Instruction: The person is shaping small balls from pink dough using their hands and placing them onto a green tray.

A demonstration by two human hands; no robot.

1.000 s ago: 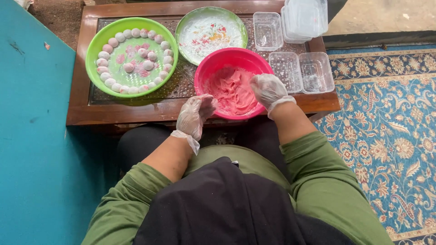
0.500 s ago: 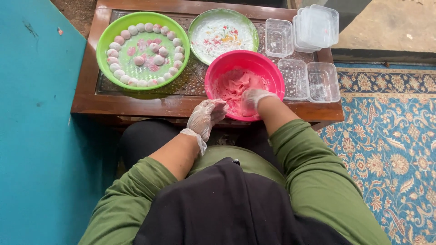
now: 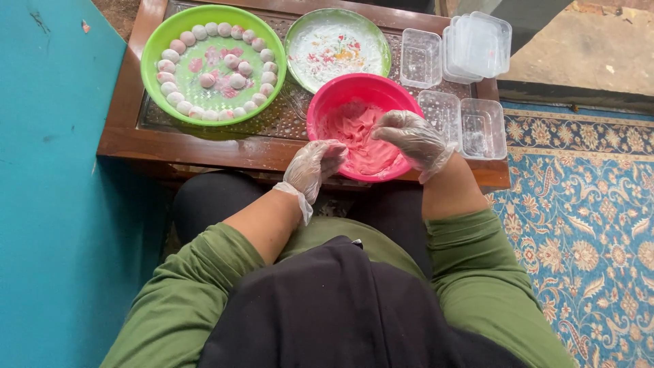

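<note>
Pink dough fills the bottom of a pink bowl that sits at the near edge of a dark wooden counter. Both hands wear thin clear plastic gloves. The right hand hangs over the bowl at its 3 o'clock side, fingers bent downward toward the dough in a loose curl; whether it has any dough pinched is hard to tell. The left hand is at the bowl's 8 o'clock rim, fingers curled inward and touching the rim, and what it encloses, if anything, cannot be made out. At 10 o'clock from the bowl stands a green plate with a ring of small pale and pinkish balls. At 12 o'clock, just beside the bowl, lies a round dish dusted white with coloured specks. Clear plastic boxes stand from 1 to 3 o'clock, some stacked. A patterned blue rug lies at the person's right.
</note>
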